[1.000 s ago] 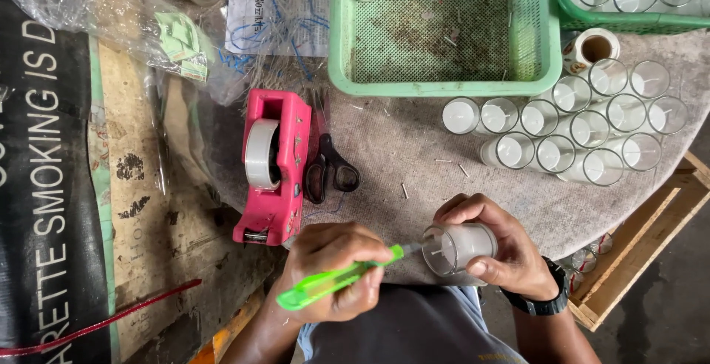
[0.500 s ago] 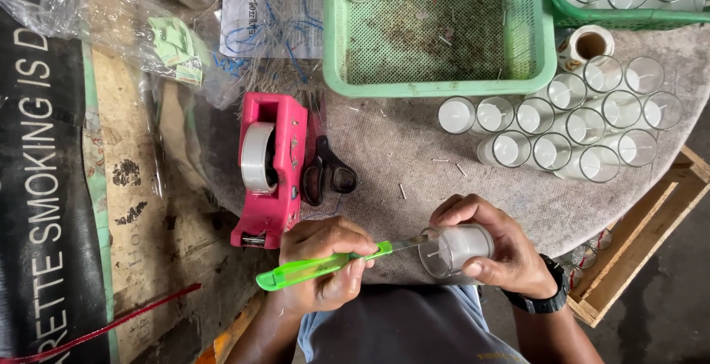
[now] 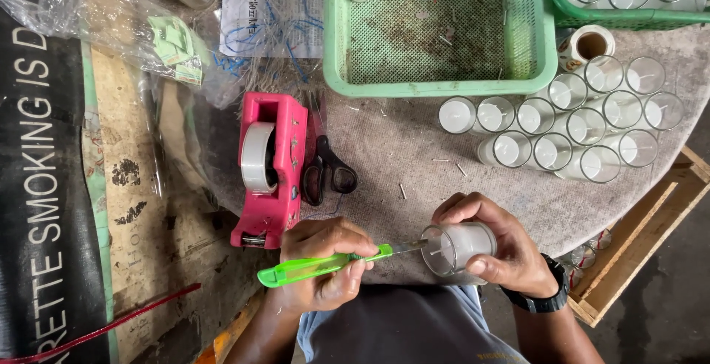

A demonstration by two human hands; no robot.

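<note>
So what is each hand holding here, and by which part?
The left hand grips a green utility knife around its handle. The right hand wraps the side of a glass candle jar, tipped sideways.

a small, makeshift candle workshop: a worn round worktable crowded with rows of glass candle jars filled with white wax, more of them stacked in green plastic baskets. a pink tape dispenser, black scissors, crumpled plastic bags and a rough wooden crate lie about, with scraps of trimmed wick scattered across the grimy tabletop.
</note>
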